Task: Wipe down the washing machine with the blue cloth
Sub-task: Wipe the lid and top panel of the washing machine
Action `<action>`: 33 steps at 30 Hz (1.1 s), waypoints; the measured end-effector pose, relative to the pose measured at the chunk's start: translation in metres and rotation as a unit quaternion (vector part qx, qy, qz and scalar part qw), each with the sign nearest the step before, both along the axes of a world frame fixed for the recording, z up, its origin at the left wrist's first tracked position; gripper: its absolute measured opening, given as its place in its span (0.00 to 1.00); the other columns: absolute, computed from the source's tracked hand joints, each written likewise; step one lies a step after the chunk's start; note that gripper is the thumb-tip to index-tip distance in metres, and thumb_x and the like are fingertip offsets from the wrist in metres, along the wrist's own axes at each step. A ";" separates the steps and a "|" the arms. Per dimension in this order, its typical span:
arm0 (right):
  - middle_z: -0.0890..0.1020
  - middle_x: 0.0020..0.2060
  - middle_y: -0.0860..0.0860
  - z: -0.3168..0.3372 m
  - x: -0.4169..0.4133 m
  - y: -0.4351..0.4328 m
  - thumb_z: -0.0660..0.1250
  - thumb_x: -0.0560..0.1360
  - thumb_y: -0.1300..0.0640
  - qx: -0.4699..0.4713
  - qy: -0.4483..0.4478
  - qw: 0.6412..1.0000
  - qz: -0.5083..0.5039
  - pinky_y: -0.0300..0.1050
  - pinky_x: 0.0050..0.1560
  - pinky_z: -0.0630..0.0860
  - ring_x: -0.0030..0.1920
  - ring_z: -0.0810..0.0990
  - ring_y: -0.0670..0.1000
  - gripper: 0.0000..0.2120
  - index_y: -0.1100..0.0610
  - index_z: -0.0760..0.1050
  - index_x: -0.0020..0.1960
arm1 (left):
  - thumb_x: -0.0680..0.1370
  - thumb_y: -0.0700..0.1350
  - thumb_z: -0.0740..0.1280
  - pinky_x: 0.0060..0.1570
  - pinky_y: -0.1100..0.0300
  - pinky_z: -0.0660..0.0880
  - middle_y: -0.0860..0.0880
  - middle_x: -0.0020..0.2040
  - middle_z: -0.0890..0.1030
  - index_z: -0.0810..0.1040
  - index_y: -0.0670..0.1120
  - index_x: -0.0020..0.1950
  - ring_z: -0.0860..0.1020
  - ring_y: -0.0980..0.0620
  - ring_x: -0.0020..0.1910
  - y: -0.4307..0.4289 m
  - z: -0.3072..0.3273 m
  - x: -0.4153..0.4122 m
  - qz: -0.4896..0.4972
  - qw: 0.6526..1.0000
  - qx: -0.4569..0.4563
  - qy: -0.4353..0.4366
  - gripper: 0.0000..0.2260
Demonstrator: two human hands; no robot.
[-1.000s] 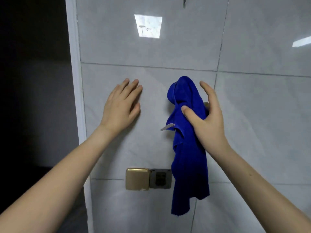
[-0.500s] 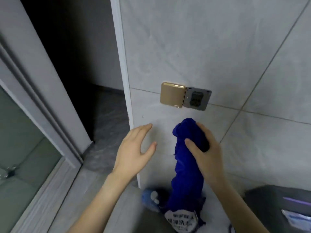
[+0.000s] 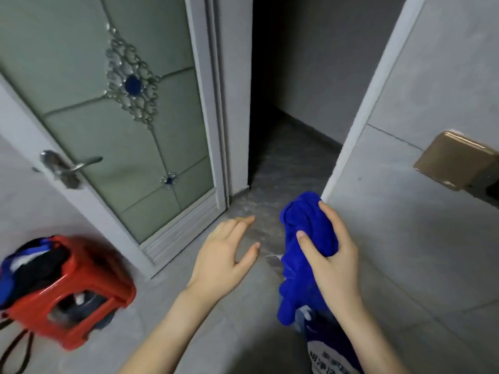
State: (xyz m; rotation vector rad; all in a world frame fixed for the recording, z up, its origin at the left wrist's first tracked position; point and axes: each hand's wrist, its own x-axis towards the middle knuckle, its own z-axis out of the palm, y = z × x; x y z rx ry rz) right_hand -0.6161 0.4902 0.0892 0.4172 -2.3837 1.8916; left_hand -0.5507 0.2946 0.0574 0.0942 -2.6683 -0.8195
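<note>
My right hand (image 3: 330,259) grips a bunched blue cloth (image 3: 302,230) at lower centre right, and the cloth hangs down from my fist to about wrist level. My left hand (image 3: 225,255) hovers just left of it, palm down, fingers spread and holding nothing. Both hands are over the grey floor beside the corner of a tiled wall (image 3: 421,233). No washing machine is in view.
A red plastic stool (image 3: 78,290) with dark and blue items in it stands on the floor at lower left. Behind it is a frosted glass door (image 3: 113,109) with a metal handle (image 3: 67,166). A dark doorway (image 3: 297,90) opens ahead. A gold socket cover (image 3: 453,160) sits on the wall, and a blue-white package (image 3: 329,349) lies below the cloth.
The view has swung left and down from the tiled wall to the floor and doorway. My right hand has brought the blue cloth down with it; the left hand stays beside it, empty.
</note>
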 end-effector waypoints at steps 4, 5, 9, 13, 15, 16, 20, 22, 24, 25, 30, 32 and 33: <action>0.75 0.65 0.36 0.001 0.027 -0.070 0.73 0.73 0.58 0.001 0.003 0.995 0.104 0.44 0.67 0.70 0.66 0.72 0.38 0.28 0.47 0.71 0.70 | 0.79 0.56 0.62 0.63 0.65 0.67 0.52 0.63 0.78 0.74 0.46 0.70 0.75 0.53 0.61 -0.053 -0.002 0.068 0.105 0.994 0.007 0.000 0.22; 0.75 0.64 0.36 -0.001 0.038 -0.089 0.73 0.73 0.58 0.006 0.000 0.991 0.130 0.44 0.67 0.70 0.66 0.72 0.38 0.28 0.46 0.71 0.70 | 0.79 0.56 0.62 0.63 0.65 0.66 0.52 0.63 0.78 0.74 0.46 0.70 0.75 0.53 0.61 -0.066 -0.003 0.090 0.135 0.991 0.011 0.000 0.22; 0.76 0.63 0.34 -0.013 0.099 -0.168 0.73 0.73 0.58 0.023 -0.027 0.972 0.231 0.40 0.66 0.69 0.64 0.72 0.35 0.27 0.44 0.71 0.69 | 0.79 0.56 0.61 0.61 0.63 0.70 0.54 0.62 0.78 0.75 0.47 0.69 0.75 0.55 0.60 -0.118 -0.014 0.195 0.260 0.965 0.020 -0.008 0.21; 0.77 0.63 0.34 -0.027 0.184 -0.247 0.73 0.73 0.61 0.029 -0.050 0.940 0.337 0.33 0.63 0.69 0.62 0.73 0.33 0.26 0.46 0.72 0.68 | 0.79 0.56 0.61 0.63 0.64 0.68 0.55 0.63 0.78 0.75 0.47 0.69 0.73 0.56 0.63 -0.162 -0.023 0.313 0.367 0.930 0.010 -0.039 0.22; 0.77 0.63 0.37 -0.031 0.229 -0.284 0.73 0.73 0.62 0.033 -0.053 0.917 0.393 0.33 0.65 0.69 0.63 0.73 0.34 0.26 0.47 0.72 0.68 | 0.79 0.56 0.61 0.64 0.64 0.67 0.54 0.63 0.78 0.75 0.46 0.69 0.73 0.54 0.63 -0.177 -0.021 0.370 0.416 0.908 -0.007 -0.045 0.22; 0.77 0.64 0.37 -0.032 0.250 -0.301 0.73 0.73 0.62 0.032 -0.053 0.906 0.419 0.35 0.66 0.69 0.64 0.73 0.35 0.26 0.47 0.73 0.68 | 0.79 0.56 0.61 0.64 0.63 0.67 0.53 0.63 0.78 0.75 0.46 0.69 0.73 0.54 0.64 -0.183 -0.019 0.397 0.439 0.897 -0.014 -0.048 0.22; 0.77 0.64 0.39 -0.033 0.332 -0.368 0.73 0.73 0.62 0.031 -0.053 0.855 0.515 0.44 0.69 0.69 0.66 0.74 0.40 0.26 0.47 0.73 0.68 | 0.79 0.55 0.62 0.66 0.61 0.65 0.50 0.64 0.78 0.75 0.45 0.69 0.74 0.50 0.64 -0.202 -0.012 0.493 0.533 0.842 -0.057 -0.062 0.22; 0.77 0.65 0.40 -0.035 0.368 -0.399 0.73 0.73 0.61 0.037 -0.045 0.827 0.559 0.47 0.69 0.69 0.66 0.73 0.41 0.26 0.48 0.73 0.68 | 0.79 0.54 0.62 0.67 0.55 0.66 0.48 0.64 0.79 0.76 0.44 0.68 0.74 0.46 0.65 -0.209 -0.016 0.532 0.569 0.811 -0.098 -0.093 0.22; 0.77 0.65 0.40 -0.040 0.401 -0.428 0.73 0.73 0.61 0.048 -0.036 0.796 0.602 0.47 0.70 0.69 0.66 0.73 0.41 0.26 0.49 0.72 0.69 | 0.78 0.54 0.62 0.67 0.51 0.67 0.46 0.63 0.79 0.76 0.43 0.68 0.75 0.43 0.65 -0.213 -0.026 0.564 0.596 0.784 -0.122 -0.125 0.23; 0.76 0.65 0.41 -0.042 0.417 -0.442 0.73 0.73 0.61 0.054 -0.031 0.778 0.625 0.46 0.69 0.69 0.66 0.73 0.40 0.26 0.49 0.72 0.68 | 0.78 0.54 0.62 0.67 0.50 0.68 0.45 0.64 0.79 0.76 0.43 0.68 0.75 0.43 0.65 -0.215 -0.032 0.578 0.609 0.771 -0.121 -0.141 0.23; 0.75 0.65 0.39 -0.060 0.488 -0.520 0.73 0.74 0.60 0.086 -0.020 0.680 0.728 0.40 0.66 0.68 0.66 0.72 0.38 0.26 0.46 0.71 0.69 | 0.79 0.57 0.61 0.72 0.51 0.63 0.46 0.67 0.77 0.74 0.45 0.71 0.73 0.43 0.69 -0.233 -0.066 0.626 0.690 0.689 -0.060 -0.213 0.24; 0.75 0.65 0.39 -0.068 0.515 -0.559 0.73 0.74 0.60 0.092 -0.020 0.642 0.761 0.39 0.65 0.68 0.66 0.72 0.38 0.26 0.45 0.71 0.69 | 0.79 0.57 0.59 0.73 0.50 0.64 0.46 0.68 0.77 0.74 0.46 0.71 0.72 0.43 0.70 -0.250 -0.075 0.642 0.720 0.656 -0.041 -0.222 0.25; 0.75 0.65 0.39 -0.071 0.529 -0.579 0.73 0.74 0.59 0.095 -0.021 0.624 0.775 0.38 0.65 0.68 0.65 0.72 0.38 0.26 0.45 0.71 0.69 | 0.79 0.58 0.58 0.73 0.49 0.65 0.46 0.69 0.76 0.73 0.47 0.72 0.72 0.43 0.70 -0.261 -0.078 0.649 0.733 0.641 -0.033 -0.225 0.25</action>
